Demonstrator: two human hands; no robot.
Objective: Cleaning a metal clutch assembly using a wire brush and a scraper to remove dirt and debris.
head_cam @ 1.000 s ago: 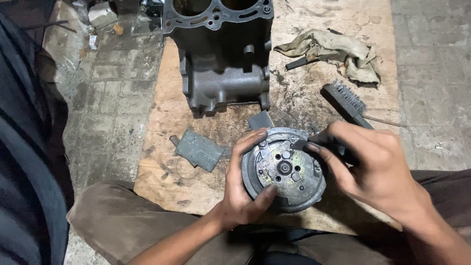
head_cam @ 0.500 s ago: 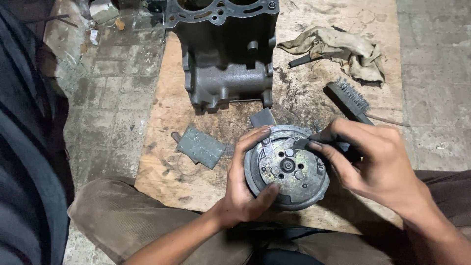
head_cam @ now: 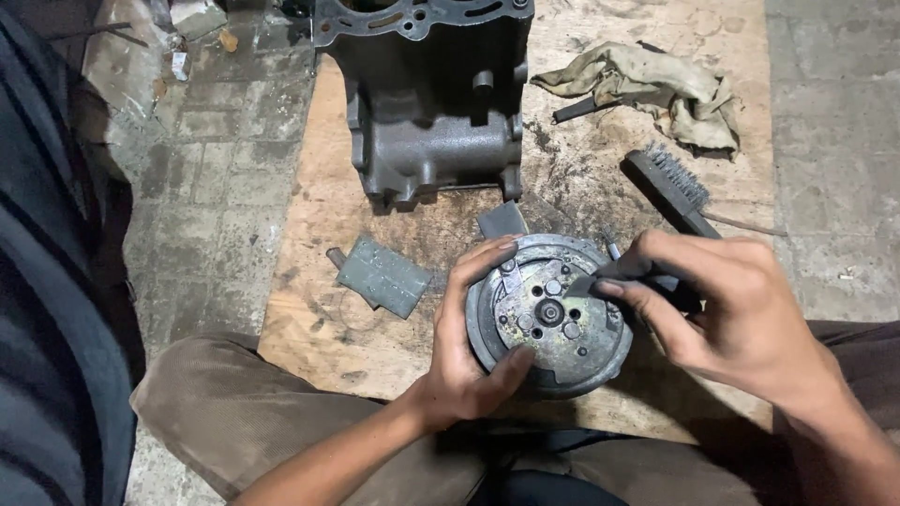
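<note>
My left hand (head_cam: 473,356) grips a round grey metal disc part (head_cam: 548,314) by its left rim, thumb at the lower edge, holding it over a plywood board (head_cam: 319,309). The disc's face shows a centre hub and several holes and bolts. My right hand (head_cam: 727,309) pinches a small dark flat tool (head_cam: 600,276) whose tip rests on the disc's upper right face. Part of the disc's right side is hidden behind my right fingers.
A dark cast-metal engine block (head_cam: 431,103) stands at the board's far edge. A flat grey metal piece (head_cam: 382,275) lies left of the disc. A wire brush (head_cam: 670,187) and a dirty rag (head_cam: 656,89) lie at the upper right. Paving stones (head_cam: 206,187) surround the board.
My right hand has shifted a little over the disc's upper right face with the tool; the left hand keeps the same grip on the rim.
</note>
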